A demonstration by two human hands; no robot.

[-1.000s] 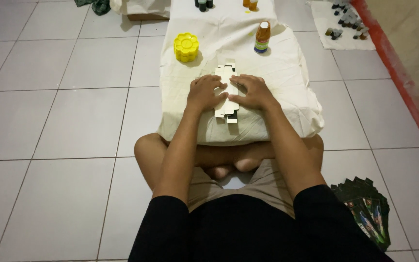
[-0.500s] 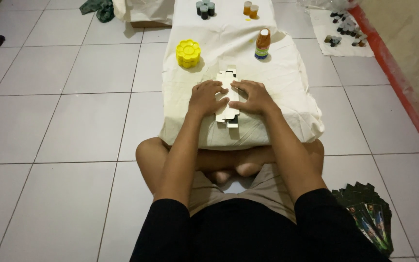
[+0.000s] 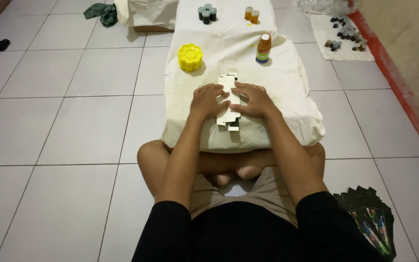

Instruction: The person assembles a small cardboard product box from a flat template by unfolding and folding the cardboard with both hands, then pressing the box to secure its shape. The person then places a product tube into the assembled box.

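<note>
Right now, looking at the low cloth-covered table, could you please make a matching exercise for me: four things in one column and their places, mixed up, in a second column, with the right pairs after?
Things:
1. yellow flower-shaped palette
2. flat white cardboard cut-out
3. bottle with orange contents
4. fan of dark printed cards

Places:
A. on the floor tiles by the person's right side
B. under the left hand and right hand
C. on the cloth, left of the cut-out and further away
D. on the cloth, right of the cut-out and further away

Pairs: 1-C, 2-B, 3-D, 4-A
</note>
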